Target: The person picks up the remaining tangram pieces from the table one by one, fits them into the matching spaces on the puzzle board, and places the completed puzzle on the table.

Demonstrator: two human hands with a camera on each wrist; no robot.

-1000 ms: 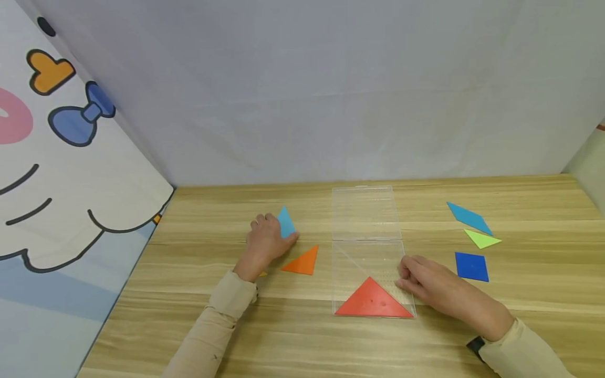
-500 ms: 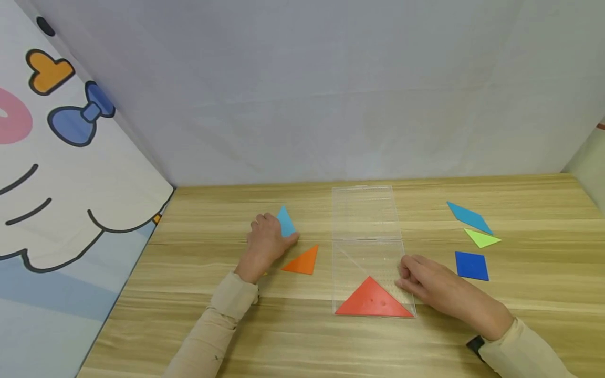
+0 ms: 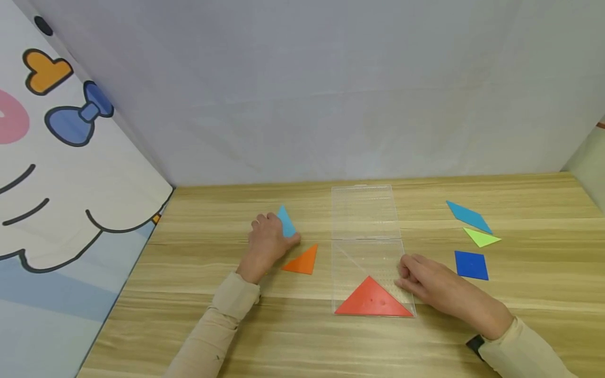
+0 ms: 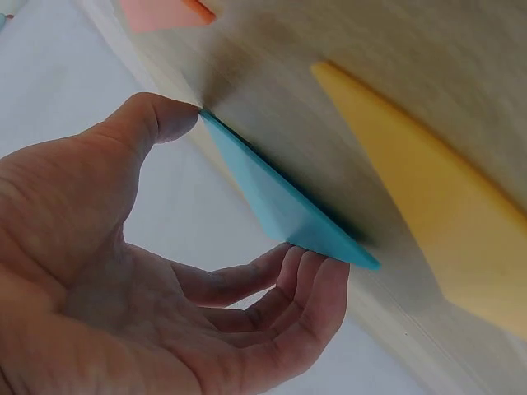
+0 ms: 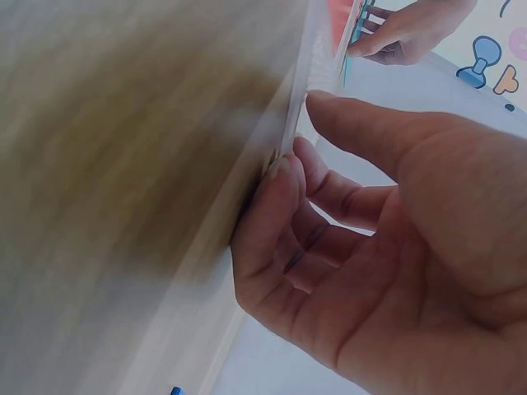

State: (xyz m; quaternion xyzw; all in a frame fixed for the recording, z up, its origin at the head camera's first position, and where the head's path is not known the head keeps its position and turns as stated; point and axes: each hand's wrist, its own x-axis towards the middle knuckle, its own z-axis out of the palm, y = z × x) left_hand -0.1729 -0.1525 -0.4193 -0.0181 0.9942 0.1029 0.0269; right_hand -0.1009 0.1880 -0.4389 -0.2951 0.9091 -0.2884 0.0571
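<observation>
My left hand (image 3: 266,244) pinches a light-blue tangram triangle (image 3: 287,223) at the left of the table, thumb at one corner and fingertips along another edge. In the left wrist view the triangle (image 4: 276,197) stays close over the wood. A yellow tangram piece (image 4: 445,197) lies beside it, hidden from the head view by my wrist. Just right of that hand is an orange triangle (image 3: 303,261). My right hand (image 3: 439,286) holds the right edge of a clear plastic case (image 3: 366,212), fingers curled at its side. A red triangle (image 3: 373,299) fills the case's near edge.
To the right of the case lie a blue parallelogram (image 3: 469,217), a light-green triangle (image 3: 481,238) and a dark-blue square (image 3: 471,265). The case lies unfolded, its far half reaching toward the back edge. A pale cloth (image 3: 359,105) hangs behind the wooden table (image 3: 368,346).
My left hand has shifted very slightly right, its wrist covering the yellow corner that showed before. The right hand and the case keep their places.
</observation>
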